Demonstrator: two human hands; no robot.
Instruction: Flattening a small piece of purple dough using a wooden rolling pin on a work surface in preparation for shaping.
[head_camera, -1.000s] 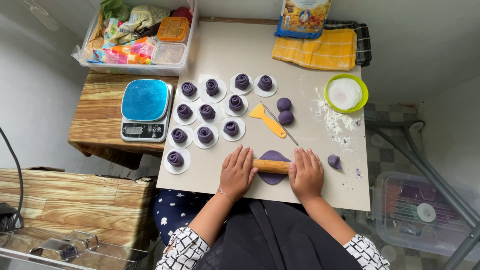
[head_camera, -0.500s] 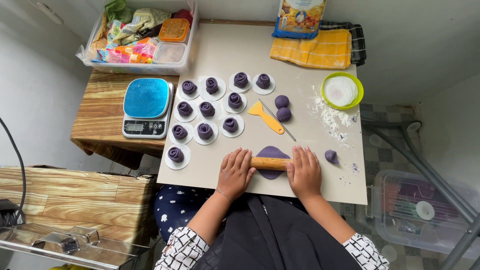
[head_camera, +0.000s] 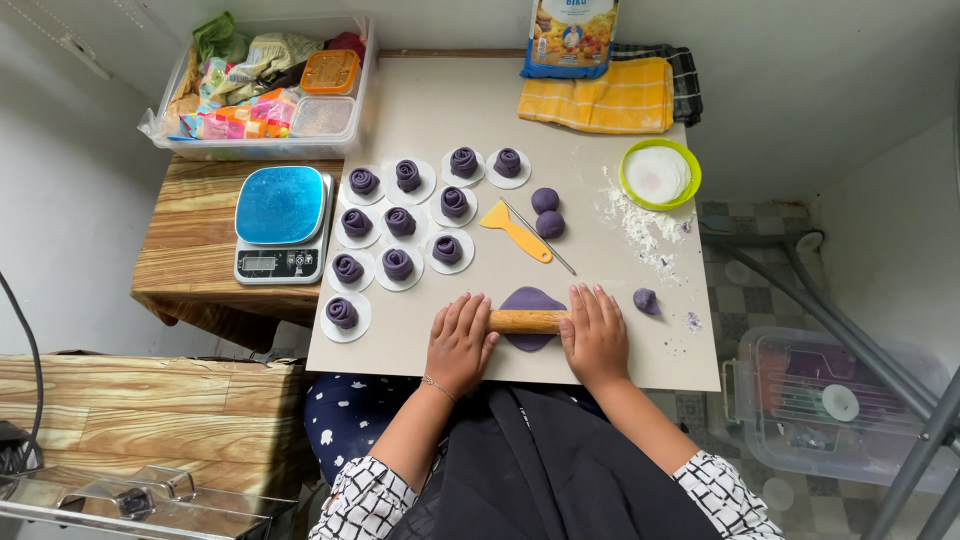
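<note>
We see a flat oval of purple dough (head_camera: 530, 299) lying near the front edge of the pale work board (head_camera: 600, 150), about midway along it. A wooden rolling pin (head_camera: 527, 321) lies across the dough, parallel to that front edge, covering its middle so that purple shows above and below the wood.

Our left hand (head_camera: 461, 343) rests palm down on the left end of the pin, fingers spread flat and pointing toward the back edge. Our right hand (head_camera: 594, 336) lies the same way on the right end. Neither hand curls around the pin; both press on it with open palms, wrists over the front edge.

Just right of the right hand sits a small purple dough lump (head_camera: 646, 300). Further back lie a yellow scraper (head_camera: 514, 230) and two purple dough balls (head_camera: 547, 211). On the board's left half stand rows of purple rolled buns on white paper rounds (head_camera: 400, 222). A green bowl of flour (head_camera: 659, 173) sits toward the right edge.
</note>
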